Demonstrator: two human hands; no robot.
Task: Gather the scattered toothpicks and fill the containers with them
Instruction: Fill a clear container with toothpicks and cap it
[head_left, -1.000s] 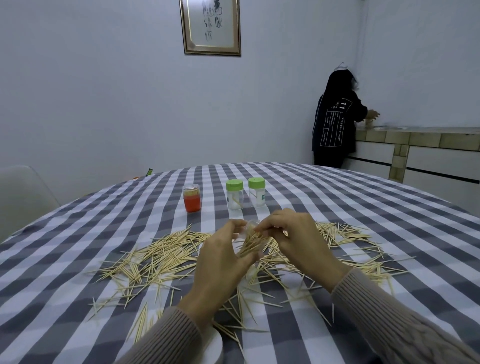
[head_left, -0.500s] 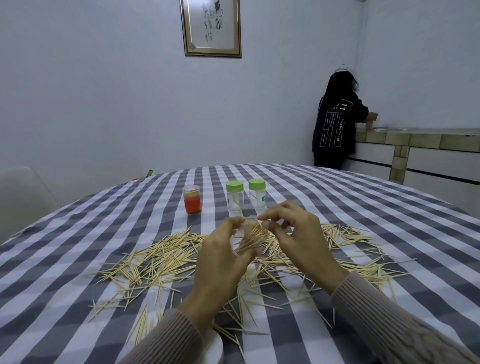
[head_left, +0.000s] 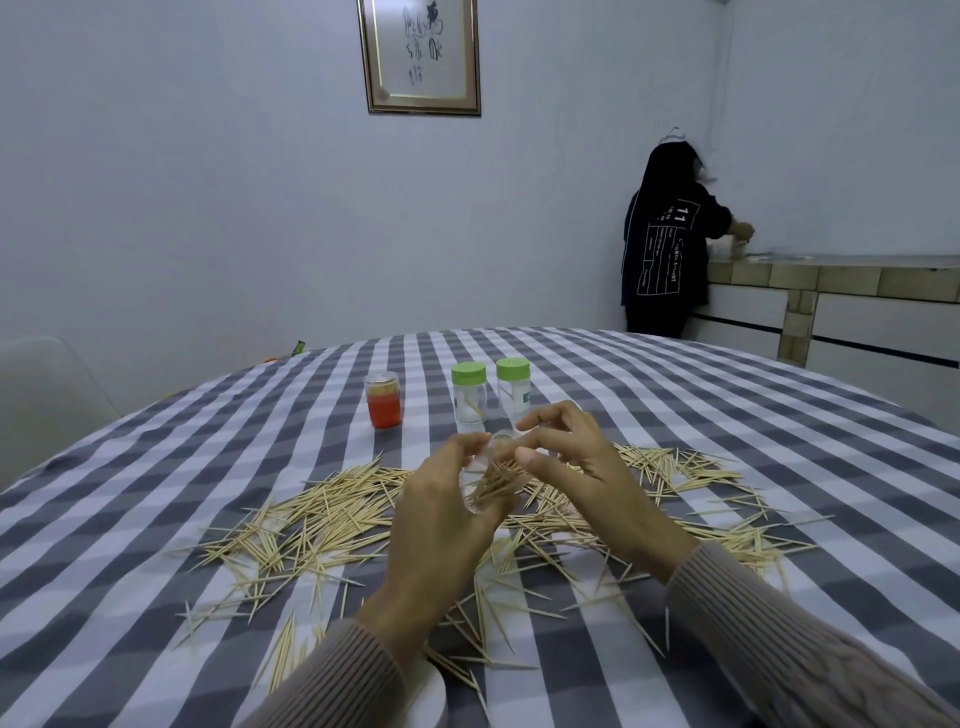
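Observation:
My left hand (head_left: 441, 525) grips a small clear container (head_left: 491, 478) with a bundle of toothpicks in it, tilted, above the table. Beside the container's mouth, my right hand (head_left: 576, 478) has its fingers curled, thumb close to the rim; I cannot tell whether it pinches any toothpick. Scattered toothpicks (head_left: 322, 519) lie across the checked tablecloth (head_left: 130, 519) on both sides of my hands. Two clear containers with green lids (head_left: 468, 395) (head_left: 513, 389) and an orange container (head_left: 383, 400) stand behind my hands.
A white object (head_left: 431, 696) lies at the near edge under my left forearm. A white chair (head_left: 47, 400) stands at the left. A person in a dark hooded top (head_left: 665, 244) stands at a tiled counter (head_left: 831, 275) in the far right corner.
Both hands have lifted the clear container a little and tipped it. The right hand's fingers have spread away from the toothpick bundle, which now sits deeper in the container.

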